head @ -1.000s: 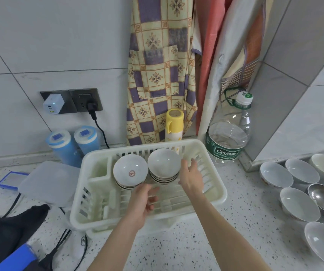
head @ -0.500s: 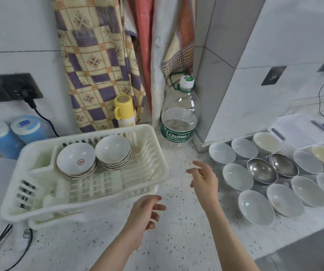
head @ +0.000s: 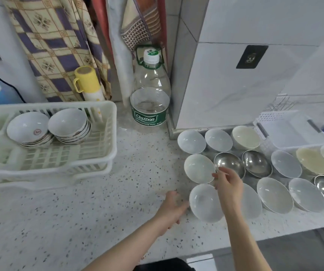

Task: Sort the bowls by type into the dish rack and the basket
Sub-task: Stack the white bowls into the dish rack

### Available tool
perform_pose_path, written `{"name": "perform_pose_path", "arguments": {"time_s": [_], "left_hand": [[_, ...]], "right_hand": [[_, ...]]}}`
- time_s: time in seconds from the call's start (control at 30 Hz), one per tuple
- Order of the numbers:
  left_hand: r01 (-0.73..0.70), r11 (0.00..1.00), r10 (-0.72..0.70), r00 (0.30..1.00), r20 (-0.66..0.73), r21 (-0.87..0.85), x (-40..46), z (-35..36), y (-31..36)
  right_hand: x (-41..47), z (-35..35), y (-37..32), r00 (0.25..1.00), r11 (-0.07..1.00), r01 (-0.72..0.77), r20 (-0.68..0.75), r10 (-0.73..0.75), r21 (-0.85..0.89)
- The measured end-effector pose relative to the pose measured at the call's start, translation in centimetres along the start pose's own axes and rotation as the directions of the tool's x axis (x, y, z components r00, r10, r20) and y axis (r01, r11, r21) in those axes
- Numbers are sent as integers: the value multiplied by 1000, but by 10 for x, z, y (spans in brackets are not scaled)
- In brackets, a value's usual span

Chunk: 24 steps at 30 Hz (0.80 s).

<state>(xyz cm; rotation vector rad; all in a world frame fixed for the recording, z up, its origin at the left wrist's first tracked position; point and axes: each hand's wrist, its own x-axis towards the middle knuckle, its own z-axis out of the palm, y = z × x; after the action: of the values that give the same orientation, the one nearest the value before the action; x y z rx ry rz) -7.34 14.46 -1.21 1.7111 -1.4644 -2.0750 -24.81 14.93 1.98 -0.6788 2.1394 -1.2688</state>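
A white plastic dish rack [head: 106,133] stands at the left with two stacks of patterned white bowls [head: 67,124] inside. Several loose bowls lie on the counter at the right: white ones, cream ones [head: 245,136] and steel ones [head: 229,163]. My right hand [head: 228,184] hovers over the gap between a white bowl [head: 198,168] and a steel bowl, fingers apart and pinching toward the white bowl's rim. My left hand [head: 174,206] is open, its fingertips at the left edge of the nearest white bowl [head: 204,202]. I cannot tell whether either hand grips anything.
A large clear water bottle [head: 150,94] and a yellow flask [head: 88,85] stand against the wall behind the rack. A clear lidded box [head: 290,130] sits behind the bowls at the right. Aprons hang above. The counter's front edge runs close below the bowls.
Both hands have left the dish rack and swung right to the loose bowls. The view has turned right with them.
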Motion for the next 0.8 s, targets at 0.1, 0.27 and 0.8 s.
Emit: {"name": "perform_pose_path", "arguments": {"time_s": [0.1,0.27,0.8], "left_hand": [[19,998,-21,999,25,60,11,16,0],[-1,997,-3,998,60,73,16,29,1],[-143,933,70,972,-223,-331,-5,-18,-38]], "right_hand": [[11,-9,6,1000,1000,-13,-10,13,-11],[20,-12,14,997,997,-72,-23,71,-33],[10,11,29,983,955,-136,87,164,-265]]}}
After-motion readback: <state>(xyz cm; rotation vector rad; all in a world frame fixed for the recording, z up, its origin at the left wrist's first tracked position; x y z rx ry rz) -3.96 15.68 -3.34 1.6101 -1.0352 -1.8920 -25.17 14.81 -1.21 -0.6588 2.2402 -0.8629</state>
